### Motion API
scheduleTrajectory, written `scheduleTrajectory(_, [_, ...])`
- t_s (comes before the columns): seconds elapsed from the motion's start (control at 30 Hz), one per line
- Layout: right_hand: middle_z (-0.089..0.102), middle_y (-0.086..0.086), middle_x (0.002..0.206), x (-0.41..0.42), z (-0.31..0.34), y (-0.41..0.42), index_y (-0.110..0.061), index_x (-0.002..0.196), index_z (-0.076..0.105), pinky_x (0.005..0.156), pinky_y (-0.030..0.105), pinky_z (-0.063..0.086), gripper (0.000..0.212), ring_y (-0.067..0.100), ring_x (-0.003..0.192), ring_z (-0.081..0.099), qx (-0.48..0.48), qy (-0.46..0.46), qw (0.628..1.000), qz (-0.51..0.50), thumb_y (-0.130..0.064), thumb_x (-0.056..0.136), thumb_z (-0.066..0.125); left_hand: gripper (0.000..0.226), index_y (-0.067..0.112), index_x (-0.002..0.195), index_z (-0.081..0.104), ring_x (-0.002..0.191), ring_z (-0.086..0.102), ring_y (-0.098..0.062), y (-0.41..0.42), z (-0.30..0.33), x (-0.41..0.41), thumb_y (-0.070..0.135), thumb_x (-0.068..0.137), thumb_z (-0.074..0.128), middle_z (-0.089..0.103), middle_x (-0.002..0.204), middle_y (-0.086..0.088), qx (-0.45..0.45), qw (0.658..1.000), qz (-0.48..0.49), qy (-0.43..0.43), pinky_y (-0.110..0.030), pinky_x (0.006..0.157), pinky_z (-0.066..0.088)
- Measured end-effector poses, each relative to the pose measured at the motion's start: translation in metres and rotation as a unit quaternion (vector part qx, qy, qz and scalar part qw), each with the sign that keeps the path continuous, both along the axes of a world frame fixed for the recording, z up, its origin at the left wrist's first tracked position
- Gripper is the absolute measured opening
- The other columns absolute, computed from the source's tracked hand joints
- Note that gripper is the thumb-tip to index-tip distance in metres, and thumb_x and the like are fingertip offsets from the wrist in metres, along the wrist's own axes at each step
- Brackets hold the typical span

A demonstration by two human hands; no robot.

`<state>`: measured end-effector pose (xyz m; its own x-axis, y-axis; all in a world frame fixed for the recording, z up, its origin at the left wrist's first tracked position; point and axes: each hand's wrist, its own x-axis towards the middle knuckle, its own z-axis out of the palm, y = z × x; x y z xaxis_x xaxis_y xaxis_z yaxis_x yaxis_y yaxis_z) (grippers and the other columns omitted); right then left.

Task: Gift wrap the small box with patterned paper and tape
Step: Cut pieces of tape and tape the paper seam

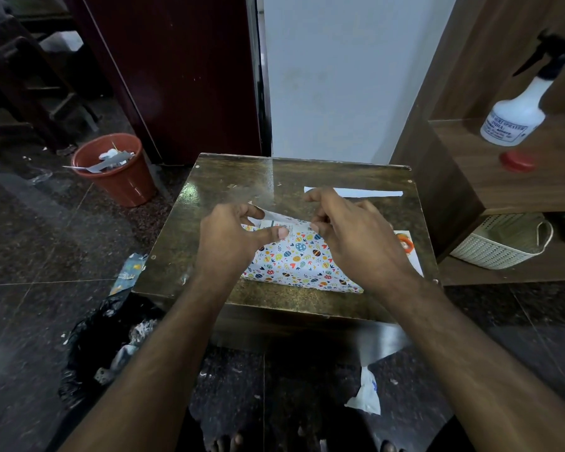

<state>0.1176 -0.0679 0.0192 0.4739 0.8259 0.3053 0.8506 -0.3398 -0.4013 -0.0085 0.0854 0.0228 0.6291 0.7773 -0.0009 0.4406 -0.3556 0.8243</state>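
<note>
Pinching paper flap (274, 218) over box (299, 259): left hand (232, 239), right hand (353, 236), fingers curled.

Blue print on the white plastic spray bottle (516, 115) at two o'clock, partly legible: "SPRAYER" and "INDIA", remaining lines too blurred to read. Small dark print on the uncovered end of the small box (279, 226) near centre, too tiny to make out.
</note>
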Motion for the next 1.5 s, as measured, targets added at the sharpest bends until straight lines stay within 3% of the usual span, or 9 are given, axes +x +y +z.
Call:
scheduleTrajectory(0.17, [0.065,-0.009,0.101,0.000,-0.004,-0.002,-0.020,0.134,0.052,0.090,0.041,0.043,0.031,0.017,0.093,0.060,0.001,-0.002,1.000,0.007,-0.014,0.103,0.056,0.056,0.012,0.100,0.072,0.097,0.063,-0.014,0.002,-0.006,-0.002,0.052,0.066,0.092,0.070,0.103,0.000,-0.037,0.999,0.029,0.009,-0.020,0.063,0.041])
scheduleTrajectory(0.3, [0.065,0.002,0.109,-0.003,-0.010,-0.001,-0.013,0.134,0.057,0.085,0.045,0.047,0.033,0.023,0.102,0.057,-0.002,-0.023,1.000,0.008,-0.010,0.102,0.057,0.063,0.012,0.105,0.070,0.099,0.067,-0.014,0.017,-0.001,-0.008,0.050,0.061,0.095,0.074,0.101,-0.001,-0.191,0.981,-0.010,0.023,-0.027,0.069,0.045])
scheduleTrajectory(0.43, [0.064,-0.001,0.108,-0.002,-0.009,-0.003,-0.014,0.134,0.056,0.088,0.043,0.043,0.032,0.021,0.101,0.059,-0.001,-0.006,1.000,0.013,-0.010,0.102,0.057,0.036,0.006,0.103,0.067,0.067,0.073,-0.006,0.029,0.008,-0.019,0.009,0.073,0.086,0.076,0.074,0.003,-0.317,0.944,-0.090,0.013,-0.015,0.052,0.050])
scheduleTrajectory(0.57, [0.061,-0.009,0.102,-0.002,-0.006,-0.004,-0.018,0.134,0.053,0.094,0.043,0.041,0.032,0.019,0.099,0.059,-0.001,-0.002,1.000,0.007,-0.013,0.103,0.056,0.018,0.002,0.087,0.065,0.049,0.066,-0.008,0.024,0.010,-0.020,-0.004,0.079,0.080,0.069,0.055,0.002,-0.310,0.947,-0.085,-0.016,-0.014,0.041,0.045])
scheduleTrajectory(0.83, [0.066,-0.002,0.107,-0.011,0.000,0.002,-0.016,0.134,0.053,0.089,0.041,0.043,0.035,0.022,0.094,0.065,0.038,-0.021,0.998,-0.040,-0.005,0.101,0.056,0.017,0.006,0.089,0.069,0.086,0.076,-0.028,0.024,-0.005,-0.010,0.005,0.080,0.082,0.080,0.095,-0.014,-0.318,0.945,-0.066,-0.047,-0.037,0.080,0.057])
scheduleTrajectory(1.07, [0.063,0.003,0.121,-0.011,-0.003,0.006,-0.016,0.140,0.050,0.083,0.045,0.050,0.045,0.029,0.096,0.065,-0.005,-0.055,0.998,-0.038,-0.003,0.098,0.061,0.041,0.024,0.050,0.069,0.071,0.071,-0.014,0.016,-0.010,0.000,0.006,0.085,0.079,0.077,0.074,0.001,-0.335,0.940,-0.042,-0.056,-0.035,0.084,0.048])
scheduleTrajectory(1.2, [0.067,0.002,0.126,-0.008,-0.002,0.009,-0.018,0.142,0.048,0.092,0.044,0.045,0.043,0.028,0.112,0.061,-0.017,-0.023,0.999,-0.038,-0.023,0.102,0.061,0.025,0.018,0.067,0.071,0.076,0.075,-0.018,0.011,-0.009,0.002,0.004,0.087,0.077,0.079,0.082,-0.003,-0.335,0.940,-0.050,-0.050,-0.031,0.074,0.053])
scheduleTrajectory(1.33, [0.075,0.002,0.105,-0.011,-0.003,0.014,-0.022,0.140,0.050,0.091,0.041,0.041,0.040,0.028,0.102,0.063,-0.018,-0.066,0.996,-0.059,-0.018,0.102,0.060,0.009,0.012,0.090,0.076,0.096,0.075,-0.027,0.008,-0.010,0.003,0.010,0.084,0.081,0.081,0.093,-0.006,-0.324,0.944,-0.027,-0.051,-0.042,0.093,0.053])
scheduleTrajectory(1.5, [0.074,-0.002,0.093,-0.009,-0.005,0.016,-0.025,0.134,0.056,0.090,0.040,0.042,0.035,0.024,0.093,0.065,0.029,-0.064,0.995,-0.075,-0.017,0.101,0.060,0.013,0.008,0.097,0.074,0.076,0.076,-0.021,0.006,-0.009,0.004,0.006,0.085,0.079,0.080,0.085,-0.007,-0.326,0.942,0.011,-0.074,-0.029,0.065,0.057])
